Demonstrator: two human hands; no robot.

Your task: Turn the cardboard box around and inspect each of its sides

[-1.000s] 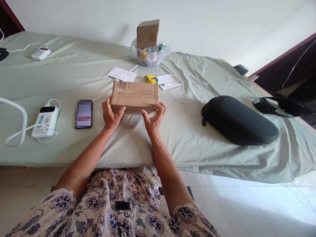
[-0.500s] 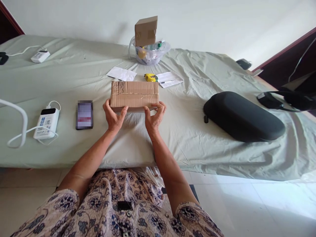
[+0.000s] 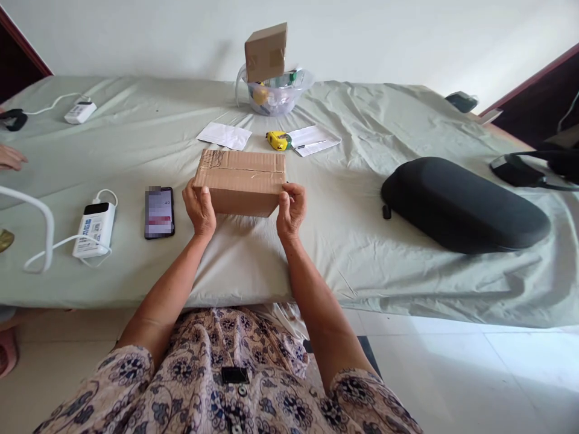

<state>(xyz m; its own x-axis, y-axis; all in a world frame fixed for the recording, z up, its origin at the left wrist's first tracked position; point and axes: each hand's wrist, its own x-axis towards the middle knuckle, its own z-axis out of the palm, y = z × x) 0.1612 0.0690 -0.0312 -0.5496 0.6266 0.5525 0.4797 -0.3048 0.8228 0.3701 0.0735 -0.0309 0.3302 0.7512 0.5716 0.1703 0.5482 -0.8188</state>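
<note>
Between my two hands is a brown cardboard box (image 3: 246,197), with tape along its top and dark scribbles at its far left corner. My left hand (image 3: 199,208) grips the left end, thumb on the near side. At the right end, my right hand (image 3: 291,211) presses with its thumb at the near corner. The box's underside is hidden, so I cannot tell if it touches the cloth. Just beyond it lie a yellow tape measure (image 3: 278,140), a white paper packet (image 3: 225,136) and a white sheet (image 3: 315,140) with a pen on it.
A clear plastic basket (image 3: 280,102) holding another cardboard box (image 3: 266,53) stands by the wall. Left are a phone (image 3: 159,212) and a white power bank (image 3: 94,230) with its cable. A black case (image 3: 465,205) lies right. Another person's hand (image 3: 11,158) shows at the left edge.
The box has tilted so that more of its near side shows, and my hands have shifted to its ends. Another person's hand has come into view at the left.
</note>
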